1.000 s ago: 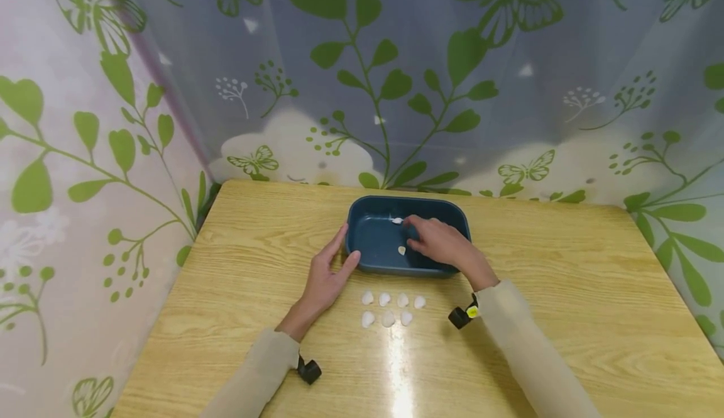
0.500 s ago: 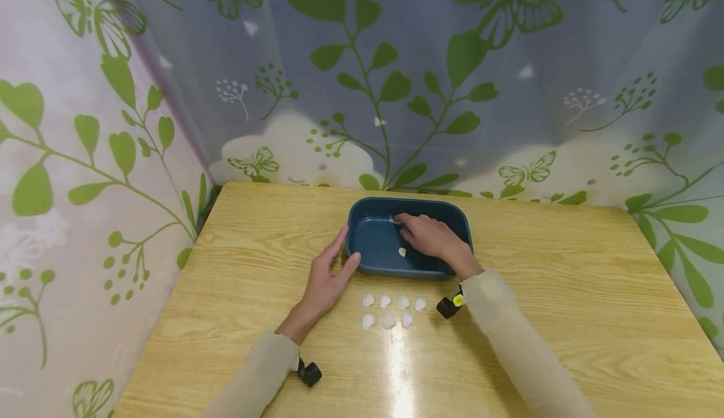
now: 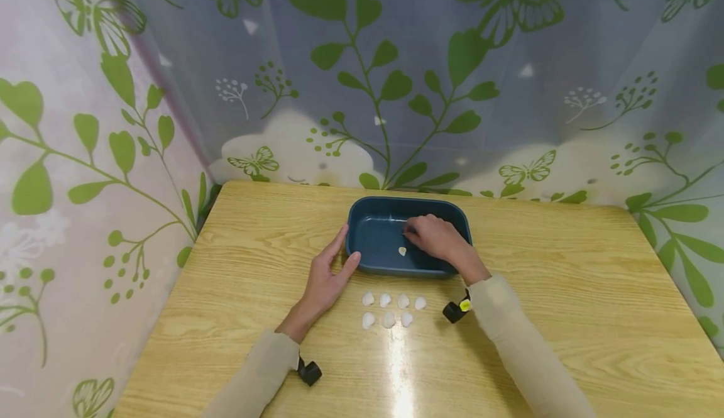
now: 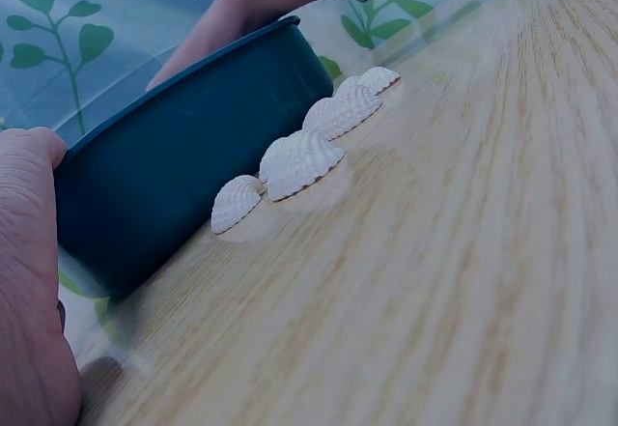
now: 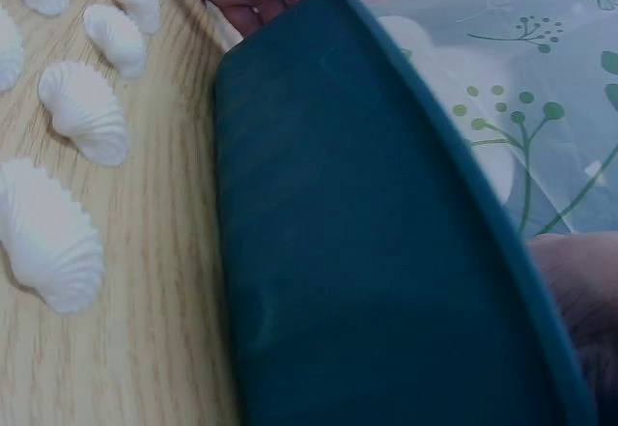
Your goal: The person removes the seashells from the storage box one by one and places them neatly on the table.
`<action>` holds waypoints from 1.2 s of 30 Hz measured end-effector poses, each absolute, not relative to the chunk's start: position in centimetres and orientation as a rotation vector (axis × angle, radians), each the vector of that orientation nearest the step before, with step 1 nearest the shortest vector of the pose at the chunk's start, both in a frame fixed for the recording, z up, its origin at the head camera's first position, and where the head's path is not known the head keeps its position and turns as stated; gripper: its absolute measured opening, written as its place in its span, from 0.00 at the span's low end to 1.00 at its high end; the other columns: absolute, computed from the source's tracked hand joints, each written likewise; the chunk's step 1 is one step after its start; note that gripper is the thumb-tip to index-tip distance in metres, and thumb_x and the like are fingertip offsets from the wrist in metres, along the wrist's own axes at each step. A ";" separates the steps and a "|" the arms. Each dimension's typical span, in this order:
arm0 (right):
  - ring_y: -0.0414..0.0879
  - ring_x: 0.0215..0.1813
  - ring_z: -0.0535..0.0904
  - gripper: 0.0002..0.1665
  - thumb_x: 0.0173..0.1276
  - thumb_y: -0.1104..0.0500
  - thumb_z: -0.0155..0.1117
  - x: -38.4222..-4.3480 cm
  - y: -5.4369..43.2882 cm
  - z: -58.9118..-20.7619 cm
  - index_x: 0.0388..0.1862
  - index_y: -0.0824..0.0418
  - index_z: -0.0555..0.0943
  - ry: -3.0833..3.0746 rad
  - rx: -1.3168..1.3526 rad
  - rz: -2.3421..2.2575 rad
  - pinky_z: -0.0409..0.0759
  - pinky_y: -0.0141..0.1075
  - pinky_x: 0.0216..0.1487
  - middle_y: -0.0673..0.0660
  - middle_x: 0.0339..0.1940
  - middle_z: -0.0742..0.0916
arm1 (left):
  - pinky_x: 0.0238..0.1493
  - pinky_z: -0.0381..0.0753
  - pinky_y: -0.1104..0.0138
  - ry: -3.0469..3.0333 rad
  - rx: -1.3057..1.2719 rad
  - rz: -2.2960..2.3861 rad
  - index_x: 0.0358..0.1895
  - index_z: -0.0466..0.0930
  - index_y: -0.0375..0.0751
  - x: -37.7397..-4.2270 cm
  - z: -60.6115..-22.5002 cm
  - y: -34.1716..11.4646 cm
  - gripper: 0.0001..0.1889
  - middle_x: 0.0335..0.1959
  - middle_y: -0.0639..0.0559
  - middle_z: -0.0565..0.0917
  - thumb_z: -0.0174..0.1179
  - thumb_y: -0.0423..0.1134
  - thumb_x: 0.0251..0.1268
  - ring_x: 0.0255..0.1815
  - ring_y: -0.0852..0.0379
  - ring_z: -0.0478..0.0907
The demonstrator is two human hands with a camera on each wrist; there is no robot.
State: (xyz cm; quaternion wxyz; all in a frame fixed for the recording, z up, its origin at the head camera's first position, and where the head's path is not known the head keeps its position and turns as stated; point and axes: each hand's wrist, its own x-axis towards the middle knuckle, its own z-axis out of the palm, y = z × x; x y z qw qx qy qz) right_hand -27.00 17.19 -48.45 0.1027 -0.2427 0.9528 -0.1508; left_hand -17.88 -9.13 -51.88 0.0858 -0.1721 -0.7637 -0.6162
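Observation:
A dark blue plastic tub [image 3: 370, 236] stands on the wooden table. Against its left end rests my left hand [image 3: 323, 283], fingers straight and thumb spread along the outside. Inside the tub is my right hand [image 3: 434, 237], its fingers curled together in a pinch; the seashell between the fingertips is mostly hidden by them. One small pale seashell [image 3: 402, 251] lies on the tub floor just in front of that hand. White ribbed seashells [image 4: 301, 163] lie in two rows on the table before the tub, seen close in both wrist views.
The wooden table [image 3: 271, 217] reaches out on both sides of the tub. Behind it hangs a curtain [image 3: 509, 104] printed with leaves and butterflies. A black wrist camera [image 3: 309, 373] sits on the left sleeve.
My right hand reached to the far side of the tub, pinched the white seashell there, and has drawn slightly back toward me with it. My left hand has stayed still.

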 end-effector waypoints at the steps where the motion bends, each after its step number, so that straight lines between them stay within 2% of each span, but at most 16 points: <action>1: 0.45 0.37 0.87 0.13 0.80 0.59 0.62 -27.0 17.3 -48.4 0.54 0.63 0.88 2.795 -0.721 -0.460 0.87 0.41 0.36 0.58 0.48 0.91 | 0.82 0.59 0.59 -2.278 -0.514 -1.834 0.79 0.61 0.28 -17.9 -51.9 -9.1 0.32 0.79 0.35 0.65 0.60 0.32 0.77 0.81 0.45 0.61; 4: 0.44 0.36 0.85 0.12 0.80 0.58 0.63 -26.9 17.7 -48.4 0.51 0.64 0.88 2.734 -0.737 -0.536 0.87 0.42 0.39 0.57 0.44 0.91 | 0.82 0.59 0.57 -2.282 -0.520 -1.826 0.79 0.61 0.27 -17.9 -51.9 -9.1 0.32 0.79 0.35 0.65 0.60 0.31 0.77 0.81 0.43 0.61; 8: 0.40 0.28 0.79 0.12 0.80 0.58 0.63 -26.7 18.3 -48.4 0.44 0.64 0.89 2.641 -0.753 -0.662 0.81 0.38 0.33 0.53 0.34 0.89 | 0.81 0.59 0.58 -2.287 -0.529 -1.827 0.79 0.60 0.27 -17.9 -51.8 -9.2 0.32 0.80 0.35 0.64 0.60 0.32 0.78 0.81 0.45 0.60; 13: 0.40 0.19 0.64 0.19 0.82 0.56 0.60 -26.6 19.0 -48.4 0.27 0.61 0.83 2.601 -0.704 -0.712 0.65 0.35 0.26 0.48 0.16 0.73 | 0.81 0.59 0.61 -2.300 -0.536 -1.822 0.79 0.60 0.28 -17.9 -51.8 -9.3 0.32 0.80 0.36 0.64 0.60 0.34 0.78 0.81 0.47 0.61; 15: 0.41 0.18 0.61 0.23 0.82 0.56 0.59 -26.6 19.1 -48.4 0.22 0.60 0.79 2.609 -0.685 -0.697 0.62 0.34 0.25 0.47 0.14 0.68 | 0.81 0.59 0.62 -2.303 -0.538 -1.821 0.79 0.60 0.28 -17.9 -51.7 -9.3 0.32 0.80 0.36 0.64 0.60 0.34 0.78 0.81 0.47 0.60; 17: 0.41 0.18 0.61 0.24 0.82 0.55 0.60 -26.5 19.1 -48.3 0.21 0.60 0.78 2.625 -0.655 -0.672 0.62 0.34 0.25 0.47 0.14 0.68 | 0.81 0.59 0.62 -2.304 -0.539 -1.821 0.79 0.60 0.28 -17.9 -51.7 -9.3 0.32 0.80 0.36 0.64 0.60 0.33 0.78 0.81 0.47 0.60; 20: 0.41 0.20 0.67 0.20 0.81 0.55 0.61 -26.3 19.1 -48.1 0.27 0.60 0.82 2.659 -0.635 -0.609 0.67 0.35 0.25 0.48 0.17 0.75 | 0.81 0.59 0.62 -2.304 -0.538 -1.822 0.79 0.60 0.28 -17.8 -51.7 -9.3 0.32 0.80 0.36 0.64 0.60 0.33 0.78 0.81 0.47 0.60; 23: 0.42 0.24 0.73 0.14 0.80 0.55 0.62 -26.1 19.1 -48.0 0.37 0.60 0.87 2.692 -0.612 -0.534 0.73 0.36 0.28 0.50 0.26 0.83 | 0.81 0.59 0.63 -2.304 -0.538 -1.825 0.80 0.60 0.29 -17.8 -51.7 -9.3 0.32 0.80 0.36 0.64 0.60 0.34 0.78 0.81 0.47 0.60; 26: 0.43 0.27 0.76 0.11 0.79 0.55 0.63 -25.9 19.0 -48.0 0.42 0.61 0.87 2.717 -0.613 -0.500 0.75 0.37 0.29 0.51 0.31 0.86 | 0.81 0.59 0.62 -2.303 -0.539 -1.830 0.80 0.60 0.29 -17.8 -51.7 -9.3 0.32 0.80 0.36 0.64 0.59 0.34 0.79 0.82 0.47 0.60; 31: 0.42 0.23 0.72 0.09 0.76 0.57 0.68 -25.7 18.7 -48.2 0.49 0.61 0.85 2.727 -0.708 -0.568 0.71 0.36 0.26 0.50 0.24 0.82 | 0.81 0.59 0.61 -2.299 -0.538 -1.831 0.79 0.60 0.28 -17.9 -51.6 -9.2 0.32 0.80 0.35 0.63 0.59 0.33 0.79 0.81 0.47 0.60; 36: 0.40 0.22 0.71 0.11 0.73 0.59 0.71 -25.5 18.2 -48.4 0.51 0.61 0.84 2.695 -0.833 -0.637 0.76 0.40 0.33 0.47 0.20 0.79 | 0.81 0.60 0.62 -2.299 -0.541 -1.823 0.79 0.60 0.28 -17.9 -51.6 -9.2 0.32 0.80 0.35 0.64 0.60 0.33 0.78 0.81 0.46 0.60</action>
